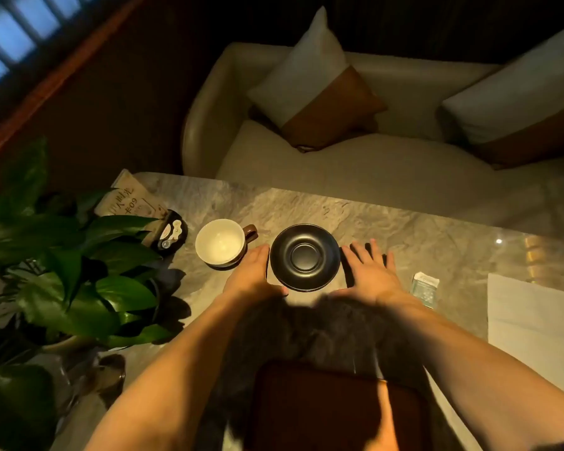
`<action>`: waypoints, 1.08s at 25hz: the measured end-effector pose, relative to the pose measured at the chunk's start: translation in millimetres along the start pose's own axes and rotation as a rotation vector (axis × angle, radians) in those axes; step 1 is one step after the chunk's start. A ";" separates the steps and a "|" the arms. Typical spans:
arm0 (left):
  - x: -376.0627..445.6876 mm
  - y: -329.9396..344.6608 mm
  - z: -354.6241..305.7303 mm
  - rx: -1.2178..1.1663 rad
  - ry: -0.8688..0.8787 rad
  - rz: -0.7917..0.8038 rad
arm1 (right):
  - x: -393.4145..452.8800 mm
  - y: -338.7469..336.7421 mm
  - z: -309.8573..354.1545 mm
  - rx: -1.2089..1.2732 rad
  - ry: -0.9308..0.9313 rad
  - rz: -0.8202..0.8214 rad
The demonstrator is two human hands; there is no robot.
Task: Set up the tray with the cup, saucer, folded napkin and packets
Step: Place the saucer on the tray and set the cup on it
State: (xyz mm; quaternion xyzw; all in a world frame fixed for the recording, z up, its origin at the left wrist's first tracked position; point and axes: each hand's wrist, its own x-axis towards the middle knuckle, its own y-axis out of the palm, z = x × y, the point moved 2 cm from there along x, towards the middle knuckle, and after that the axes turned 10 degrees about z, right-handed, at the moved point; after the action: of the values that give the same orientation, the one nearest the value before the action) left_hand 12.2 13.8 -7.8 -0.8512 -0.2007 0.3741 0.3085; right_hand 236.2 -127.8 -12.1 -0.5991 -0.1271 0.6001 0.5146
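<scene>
**Dim lounge table: both hands flank the saucer**

Marbled stone table, low light, cream sofa beyond. Black saucer sits mid-table. Left hand at its 9 o'clock, right hand at its 3 o'clock; both lie flat with fingers spread, gripping nothing, just beside the rim. Cup, empty, at the saucer's 9 o'clock beyond the left hand. Packets at 3 o'clock; white napkin further right. Dark tray at 6 o'clock, nearest the person. Leafy plant far left.
</scene>
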 end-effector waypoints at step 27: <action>10.6 22.2 3.0 0.124 0.120 -0.174 | 19.1 19.3 8.7 0.283 0.009 -0.124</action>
State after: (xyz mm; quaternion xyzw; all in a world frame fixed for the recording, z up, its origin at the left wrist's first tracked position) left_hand 19.1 4.8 -29.8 -0.8308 -0.2315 0.3062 0.4031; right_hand 224.5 -117.4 -36.0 -0.5142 -0.0754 0.5765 0.6305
